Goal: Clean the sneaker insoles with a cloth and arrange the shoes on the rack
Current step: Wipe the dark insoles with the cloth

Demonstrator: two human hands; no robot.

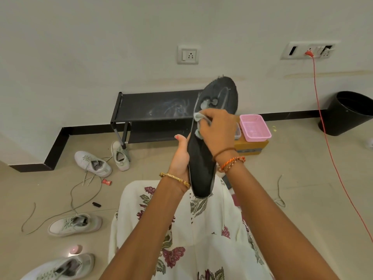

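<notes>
Right hand bunches the grey cloth onto the dark insole, mid-length, while the left hand grips its left edge from below. The insole's long axis runs away from the body, toe up towards the rack, so the wipe likely travels along that line.

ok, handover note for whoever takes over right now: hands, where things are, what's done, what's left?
Left hand holds the dark insole upright by its edge.
Right hand presses a grey cloth against the insole's middle.
Four white sneakers lie on the floor, left, with loose laces.
The black rack by the wall holds no shoes.
Done: wiping under way on this insole.
Left: finish wiping, any other insoles (none visible), then shoes onto rack.
</notes>
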